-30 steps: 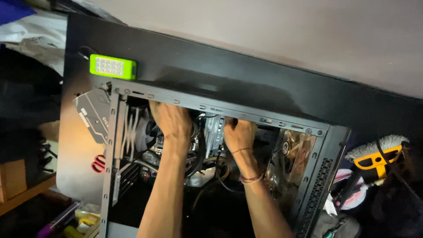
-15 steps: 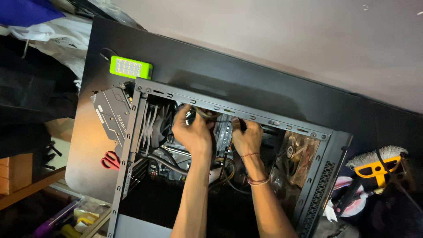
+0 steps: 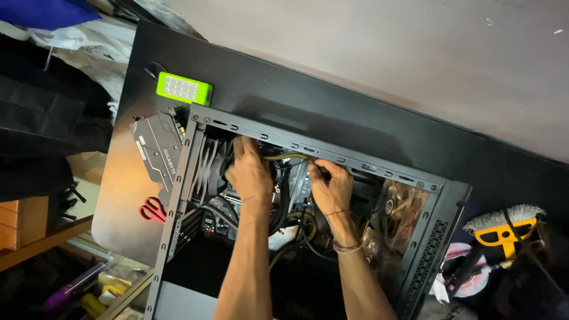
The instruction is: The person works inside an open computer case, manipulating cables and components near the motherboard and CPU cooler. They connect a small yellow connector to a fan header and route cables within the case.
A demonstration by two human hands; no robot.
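1. While both hands work inside the open black metal computer case (image 3: 320, 155) lying on the dark surface (image 3: 355, 112), cable routing appears in hand.
2. Left hand (image 3: 249, 175): curled near the top rail; its hold cannot be told.
3. Right hand (image 3: 332, 188): fingers pinched on a thin yellow-black cable (image 3: 287, 156).
4. Next move likely calls for fine seating force.

Two hands, the left hand (image 3: 249, 173) and the right hand (image 3: 332, 188), reach into one open computer case (image 3: 308, 148). On the surface (image 3: 332, 104): one green light (image 3: 184, 89), one graphics card (image 3: 157, 148), one pair of red scissors (image 3: 152, 210).
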